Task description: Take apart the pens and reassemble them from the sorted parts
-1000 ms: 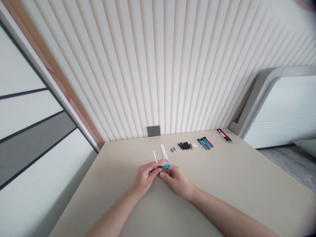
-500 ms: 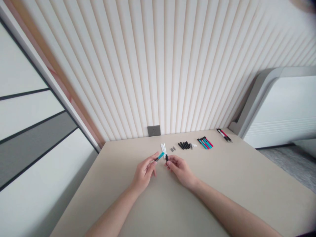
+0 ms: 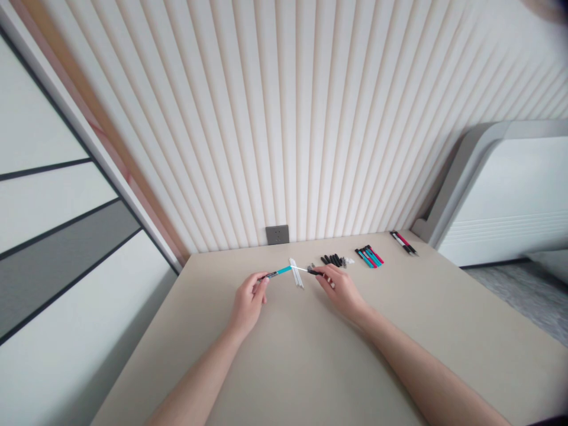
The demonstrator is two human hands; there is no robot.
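Note:
My left hand [image 3: 248, 299] pinches the near end of a teal pen barrel [image 3: 280, 271] held level above the beige table [image 3: 275, 367]. My right hand [image 3: 339, 290] pinches a black tip piece [image 3: 316, 273]. A thin white refill [image 3: 300, 269] spans the gap between the barrel and that tip piece. Behind the hands lies a small bundle of white refills [image 3: 296, 273] on the table.
Along the table's back edge lie small grey parts [image 3: 310, 267], a row of black pen pieces [image 3: 332, 260], teal and pink pen barrels [image 3: 369, 257] and assembled pens [image 3: 403, 242]. A grey wall socket [image 3: 277, 234] sits in the slatted wall. A grey and white cabinet [image 3: 501, 189] stands at the right.
My hands have moved apart and farther from me. The black tip with the white refill has slid out of the teal barrel to the right.

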